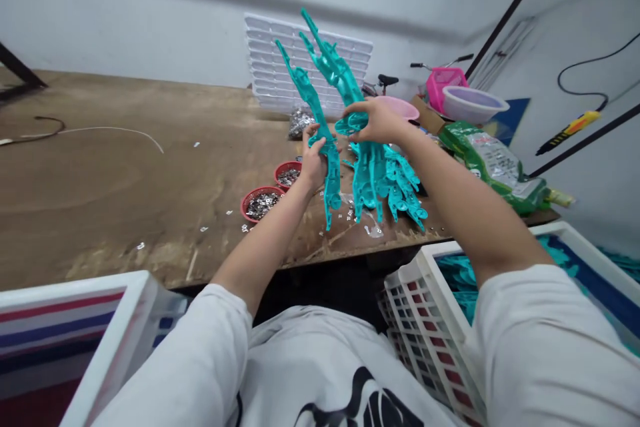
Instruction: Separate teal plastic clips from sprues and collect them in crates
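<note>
My left hand (pixel 316 159) is closed around the middle of a long teal plastic part (pixel 311 95), which tilts up and away over the table. To its right, my right hand (pixel 375 121) grips several similar teal plastic parts (pixel 336 70) bunched together, their thin ends pointing up and left. Beneath and beside that hand lies a pile of more teal parts (pixel 403 190) on the table. Two red baskets (pixel 245 211) of small shiny metal pieces stand left of my left forearm. My right fingers partly hide the parts they hold.
The brown wooden table (pixel 125 167) has loose metal bits scattered on it. A white crate (pixel 425 307) with teal parts stands at right, another white crate (pixel 135 300) at left. A green bag (pixel 490 160) lies at the right end. A yellow-handled tool (pixel 570 132) hangs from a cord.
</note>
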A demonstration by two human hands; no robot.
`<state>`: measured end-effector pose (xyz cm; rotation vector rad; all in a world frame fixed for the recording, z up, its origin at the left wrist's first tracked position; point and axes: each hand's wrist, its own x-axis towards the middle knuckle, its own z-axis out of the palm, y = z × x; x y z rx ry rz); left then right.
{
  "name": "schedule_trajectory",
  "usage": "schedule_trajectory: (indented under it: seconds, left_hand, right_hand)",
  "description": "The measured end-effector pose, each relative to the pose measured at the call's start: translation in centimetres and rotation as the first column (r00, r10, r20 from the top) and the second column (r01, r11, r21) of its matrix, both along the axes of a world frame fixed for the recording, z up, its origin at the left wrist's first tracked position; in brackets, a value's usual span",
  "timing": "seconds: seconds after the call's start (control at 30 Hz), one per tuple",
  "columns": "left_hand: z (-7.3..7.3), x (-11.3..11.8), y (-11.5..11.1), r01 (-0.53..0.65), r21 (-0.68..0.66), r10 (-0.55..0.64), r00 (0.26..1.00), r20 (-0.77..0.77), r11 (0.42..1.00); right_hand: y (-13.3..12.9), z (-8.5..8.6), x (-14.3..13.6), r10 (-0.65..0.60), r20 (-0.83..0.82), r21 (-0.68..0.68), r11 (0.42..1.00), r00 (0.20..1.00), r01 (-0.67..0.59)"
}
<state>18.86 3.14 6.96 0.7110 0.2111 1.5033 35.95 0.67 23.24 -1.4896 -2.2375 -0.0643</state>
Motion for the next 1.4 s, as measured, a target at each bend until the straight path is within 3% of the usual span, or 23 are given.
schedule_trajectory:
  seconds: [0.17,0.33,0.5,0.7,0.8,0.93,1.03,1.23,1.4]
  left_hand:
    - [3.8,-2.2,-4.2,0.030,0.030,-0.036,0.979,0.202,0.999]
    - [5.7,-5.2,-6.5,0.024,0.032,-0.031,0.970,0.240,0.999]
    - [6.1,-6.5,-7.7,-0.015,0.021,0.011,0.985,0.172,1.000]
    - [6.1,-7.1,-9.2,-0.081,0.213,0.062,0.994,0.095,0.974]
    - [6.1,-7.3,-9.8,-0.120,0.264,0.104,0.992,0.072,0.957]
    - [6.3,-7.3,-10.0,-0.154,0.221,0.143,0.987,0.066,0.963]
    - [6.4,-7.3,-9.9,-0.178,0.202,0.166,0.983,0.075,0.963]
    - [7.1,-6.7,-10.5,-0.241,0.335,0.215,0.970,0.113,0.911]
    - [8.3,-6.8,-12.0,-0.107,0.349,0.071,0.991,0.116,0.931]
  right_hand:
    - [-2.3,-2.1,-5.7,0.185,-0.179,-0.011,0.982,0.966,-0.190]
    - [-4.8,-2.7,-8.1,0.238,-0.246,0.105,0.970,0.939,-0.219]
    - [-7.4,-2.1,-9.7,0.291,-0.189,0.173,0.950,0.938,-0.260]
    - [-10.2,-1.1,-11.3,0.205,-0.115,0.163,0.969,0.972,-0.185]
    - [-11.5,-0.6,-11.5,0.207,-0.136,0.154,0.970,0.969,-0.186]
    - [-13.3,0.3,-10.8,0.247,-0.237,0.158,0.964,0.940,-0.213]
    - [-14.7,1.0,-10.0,0.219,-0.290,0.192,0.967,0.932,-0.167]
    - [-16.4,1.4,-10.7,0.206,-0.093,0.227,0.957,0.974,-0.181]
    - [-16.2,1.4,-11.8,0.168,-0.136,0.239,0.962,0.976,-0.132]
